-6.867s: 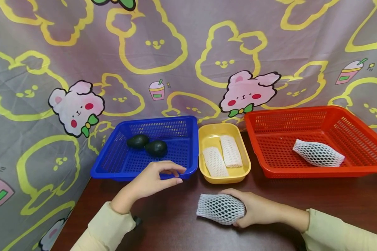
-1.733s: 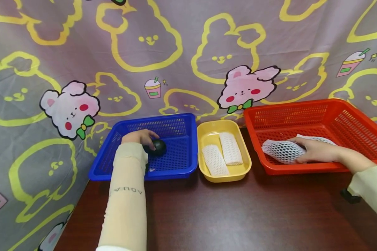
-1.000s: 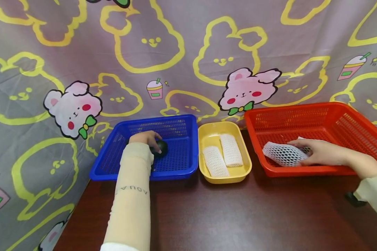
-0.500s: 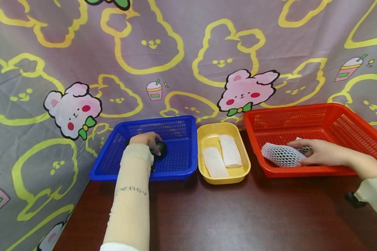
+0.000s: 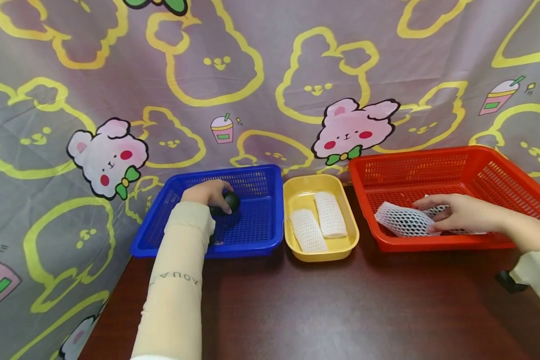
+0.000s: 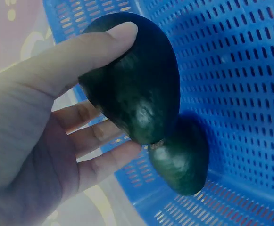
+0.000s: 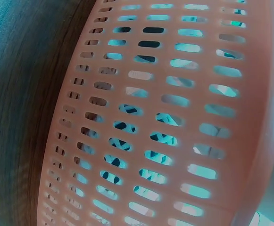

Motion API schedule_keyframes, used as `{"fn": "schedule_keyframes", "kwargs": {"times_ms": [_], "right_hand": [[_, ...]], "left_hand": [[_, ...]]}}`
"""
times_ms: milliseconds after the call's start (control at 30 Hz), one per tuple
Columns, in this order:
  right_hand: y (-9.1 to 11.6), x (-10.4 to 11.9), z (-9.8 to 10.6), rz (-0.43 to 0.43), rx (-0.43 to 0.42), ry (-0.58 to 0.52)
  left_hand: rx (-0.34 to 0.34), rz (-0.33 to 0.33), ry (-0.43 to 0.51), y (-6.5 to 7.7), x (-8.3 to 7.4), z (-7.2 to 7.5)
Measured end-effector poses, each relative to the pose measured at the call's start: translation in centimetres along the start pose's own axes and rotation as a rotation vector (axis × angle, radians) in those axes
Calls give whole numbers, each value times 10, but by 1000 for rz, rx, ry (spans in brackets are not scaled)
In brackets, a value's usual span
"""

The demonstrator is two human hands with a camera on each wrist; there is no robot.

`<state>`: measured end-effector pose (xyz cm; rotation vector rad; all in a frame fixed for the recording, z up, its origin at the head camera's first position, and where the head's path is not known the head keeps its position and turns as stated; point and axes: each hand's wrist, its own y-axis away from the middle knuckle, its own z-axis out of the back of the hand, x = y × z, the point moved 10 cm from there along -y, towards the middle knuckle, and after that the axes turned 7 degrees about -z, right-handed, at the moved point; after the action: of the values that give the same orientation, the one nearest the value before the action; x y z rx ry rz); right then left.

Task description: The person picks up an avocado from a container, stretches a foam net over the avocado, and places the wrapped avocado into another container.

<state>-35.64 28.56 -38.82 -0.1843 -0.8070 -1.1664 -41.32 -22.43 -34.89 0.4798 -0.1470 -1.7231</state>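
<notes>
In the blue basket (image 5: 256,235) my left hand (image 5: 207,194) grips a dark green avocado (image 5: 231,201). The left wrist view shows the thumb across this avocado (image 6: 141,89) and the fingers behind it. A second avocado (image 6: 181,155) lies just beyond, largely hidden in the head view. On the right, my right hand (image 5: 465,214) reaches into the red basket (image 5: 450,243), fingers loosely bent with a gap between thumb and index finger. Its fingertips are beside an avocado in a white foam net (image 5: 405,220). Another netted avocado (image 5: 465,231) is partly hidden under the hand.
A yellow tray (image 5: 321,256) holding two white foam net sleeves (image 5: 330,215) stands between the baskets. All sit on a dark brown table (image 5: 319,310) against a patterned cloth (image 5: 270,75). The red basket's slotted wall (image 7: 151,117) fills much of the right wrist view.
Several seconds ago my right hand held a netted avocado over the table; now it lies in the red basket. My left hand went into the blue basket, took an avocado and has just raised it slightly.
</notes>
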Motion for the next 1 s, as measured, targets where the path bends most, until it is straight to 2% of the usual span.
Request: {"fn": "schedule_keyframes", "kwargs": {"times_ms": [400,700,1000], "right_hand": [[2,3,9,17,-55,62],[7,7,13,16,-67,85],[11,24,20,72,-168,156]], "left_hand": [[-19,-42,-19,8,-1,12],[-65,-143,-13,17,-2,18],[-117,-191,30,30,-3,27]]}}
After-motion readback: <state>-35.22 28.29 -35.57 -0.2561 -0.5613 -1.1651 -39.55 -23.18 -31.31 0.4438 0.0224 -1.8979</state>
